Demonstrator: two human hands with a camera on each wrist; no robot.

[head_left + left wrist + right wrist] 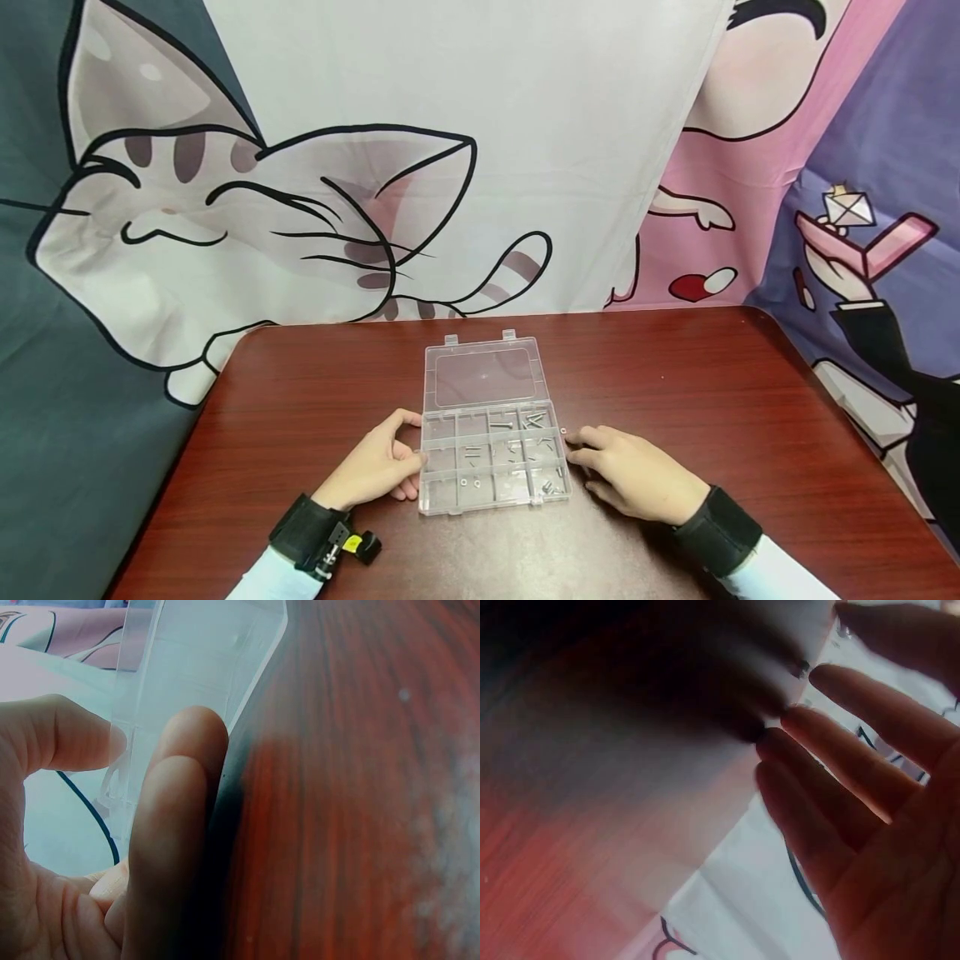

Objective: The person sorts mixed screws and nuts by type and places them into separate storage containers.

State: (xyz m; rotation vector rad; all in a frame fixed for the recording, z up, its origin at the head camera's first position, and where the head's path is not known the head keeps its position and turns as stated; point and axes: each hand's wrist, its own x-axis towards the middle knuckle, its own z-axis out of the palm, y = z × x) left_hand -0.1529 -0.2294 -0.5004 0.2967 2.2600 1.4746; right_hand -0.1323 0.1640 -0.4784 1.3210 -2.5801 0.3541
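Observation:
A clear plastic compartment box (pixel 480 433) lies on the table, its lid (pixel 483 377) folded back flat behind it. Screws (pixel 534 420) fill part of a back right compartment, and small nuts (pixel 470 482) sit in a front one. My left hand (pixel 371 462) holds the box's left side, fingertips on its edge; the left wrist view shows fingers (pixel 169 802) against the clear wall. Just right of the box is a small metal nut (pixel 563 431). My right hand (pixel 630 471) reaches toward it with fingers (pixel 855 750) extended, fingertips close beside the nut and the box's right edge.
The reddish-brown table (pixel 750 417) has rounded back corners. A printed cloth (pixel 562 167) with cartoon figures hangs behind its far edge. Other compartments hold small pins and screws (pixel 472 452).

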